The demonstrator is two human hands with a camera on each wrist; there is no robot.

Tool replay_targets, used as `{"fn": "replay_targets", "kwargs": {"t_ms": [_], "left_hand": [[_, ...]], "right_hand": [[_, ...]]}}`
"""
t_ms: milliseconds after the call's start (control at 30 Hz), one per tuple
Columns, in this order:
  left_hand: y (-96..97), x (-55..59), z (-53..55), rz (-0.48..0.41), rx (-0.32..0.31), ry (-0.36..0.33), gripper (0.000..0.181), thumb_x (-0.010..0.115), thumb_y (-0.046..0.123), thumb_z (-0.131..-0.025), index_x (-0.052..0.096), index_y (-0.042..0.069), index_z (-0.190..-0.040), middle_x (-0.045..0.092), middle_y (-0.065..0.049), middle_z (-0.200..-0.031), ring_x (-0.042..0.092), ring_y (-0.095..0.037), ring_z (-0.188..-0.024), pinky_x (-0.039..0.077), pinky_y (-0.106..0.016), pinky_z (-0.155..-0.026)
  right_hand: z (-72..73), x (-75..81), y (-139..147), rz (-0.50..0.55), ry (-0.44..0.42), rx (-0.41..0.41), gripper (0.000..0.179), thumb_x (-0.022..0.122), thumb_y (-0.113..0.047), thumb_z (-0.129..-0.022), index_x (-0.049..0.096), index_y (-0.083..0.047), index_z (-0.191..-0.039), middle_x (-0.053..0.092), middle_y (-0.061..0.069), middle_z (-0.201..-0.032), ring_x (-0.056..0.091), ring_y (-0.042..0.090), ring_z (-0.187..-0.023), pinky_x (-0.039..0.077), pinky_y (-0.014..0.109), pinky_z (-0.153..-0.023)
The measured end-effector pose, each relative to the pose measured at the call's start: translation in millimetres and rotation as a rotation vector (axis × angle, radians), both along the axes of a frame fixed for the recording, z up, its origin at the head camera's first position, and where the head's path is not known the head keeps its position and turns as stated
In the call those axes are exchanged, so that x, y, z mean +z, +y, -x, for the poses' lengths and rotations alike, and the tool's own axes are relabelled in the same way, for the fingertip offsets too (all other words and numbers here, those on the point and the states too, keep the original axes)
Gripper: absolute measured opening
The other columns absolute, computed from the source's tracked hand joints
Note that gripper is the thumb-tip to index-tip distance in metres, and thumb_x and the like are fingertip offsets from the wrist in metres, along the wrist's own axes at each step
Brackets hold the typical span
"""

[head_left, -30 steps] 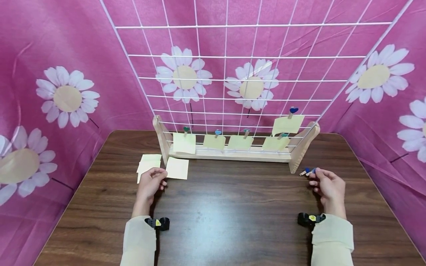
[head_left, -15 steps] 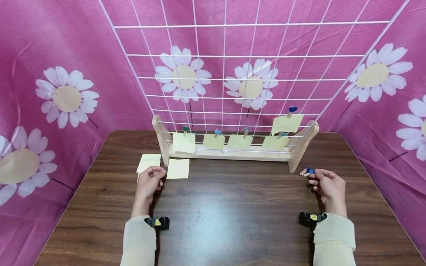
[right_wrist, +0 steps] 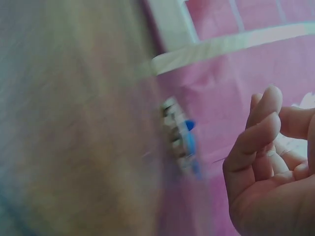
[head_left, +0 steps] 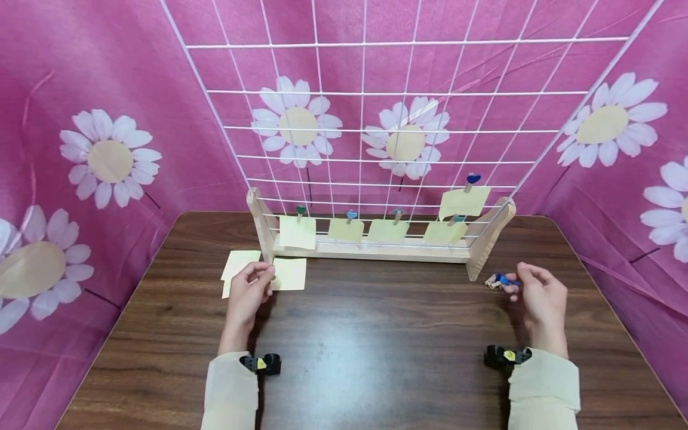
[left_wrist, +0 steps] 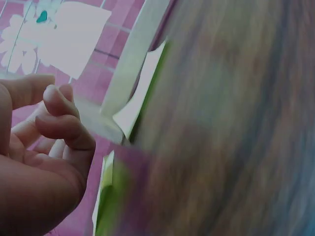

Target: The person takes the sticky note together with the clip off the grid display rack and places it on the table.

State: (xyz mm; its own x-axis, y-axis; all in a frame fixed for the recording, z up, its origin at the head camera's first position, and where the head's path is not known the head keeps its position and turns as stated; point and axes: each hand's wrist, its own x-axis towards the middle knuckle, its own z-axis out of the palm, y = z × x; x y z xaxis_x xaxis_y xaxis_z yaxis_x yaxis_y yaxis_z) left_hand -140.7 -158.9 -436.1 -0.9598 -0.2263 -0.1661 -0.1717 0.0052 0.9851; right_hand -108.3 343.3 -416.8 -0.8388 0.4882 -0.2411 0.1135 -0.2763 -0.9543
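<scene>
My left hand point(head_left: 249, 297) hovers by the left post of the rack, its fingers loosely bent with nothing between them. In the head view its fingertips overlap the left edge of a pale yellow sticky note point(head_left: 291, 275) on the table. More sticky notes point(head_left: 240, 263) lie just to the left, partly behind that hand. On the right, a little pile of wooden clothespins point(head_left: 494, 280) with blue hearts lies by the right post. Beside the pile is my right hand point(head_left: 544, 301), fingers loosely bent, and the right wrist view shows the hand point(right_wrist: 275, 167) holding nothing, apart from the clothespins point(right_wrist: 178, 135).
A white wire grid point(head_left: 363, 129) stands upright in a wooden base point(head_left: 371, 252) at the table's back. Several sticky notes hang on it from heart clothespins, one note point(head_left: 464, 202) higher at the right. Pink flowered cloth point(head_left: 204, 161) surrounds the wooden table point(head_left: 376, 334).
My left hand has shifted slightly right, over the edge of the single note. My right hand has drawn back to the right, off the clothespins, leaving more of them visible.
</scene>
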Motion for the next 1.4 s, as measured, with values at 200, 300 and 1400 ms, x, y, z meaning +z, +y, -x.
{"fn": "replay_targets", "kwargs": {"t_ms": [200,300,1400], "left_hand": [[19.5,3.9,-3.1,-0.013,-0.077,0.050,0.019,0.063,0.016,-0.089,0.061,0.003,-0.103,0.058,0.002,-0.077,0.047,-0.008,-0.048,0.034,-0.017,-0.042],[27.6,4.8,-2.5,-0.028,-0.098,0.050,0.021,0.064,0.014,-0.088,0.061,0.003,-0.106,0.057,0.002,-0.080,0.048,-0.008,-0.048,0.035,-0.016,-0.041],[122.4,34.2,9.9,0.075,-0.343,0.203,0.039,0.074,0.016,-0.080,0.061,0.014,-0.116,0.068,-0.014,-0.099,0.058,-0.018,-0.053,0.051,-0.034,-0.053]], "right_hand": [[7.0,11.4,-5.1,-0.171,0.045,0.000,0.017,0.064,-0.027,-0.088,0.061,-0.012,-0.096,0.068,-0.006,-0.062,0.060,0.010,-0.042,0.043,0.023,-0.036],[10.0,10.2,-3.4,-0.258,0.040,0.026,0.021,0.066,-0.031,-0.086,0.062,-0.013,-0.098,0.069,-0.007,-0.064,0.061,0.010,-0.043,0.044,0.026,-0.038],[27.0,84.3,-50.6,-0.705,0.298,0.125,0.021,0.060,-0.012,-0.090,0.061,0.003,-0.105,0.063,-0.008,-0.064,0.053,0.007,-0.039,0.045,0.018,-0.040]]}}
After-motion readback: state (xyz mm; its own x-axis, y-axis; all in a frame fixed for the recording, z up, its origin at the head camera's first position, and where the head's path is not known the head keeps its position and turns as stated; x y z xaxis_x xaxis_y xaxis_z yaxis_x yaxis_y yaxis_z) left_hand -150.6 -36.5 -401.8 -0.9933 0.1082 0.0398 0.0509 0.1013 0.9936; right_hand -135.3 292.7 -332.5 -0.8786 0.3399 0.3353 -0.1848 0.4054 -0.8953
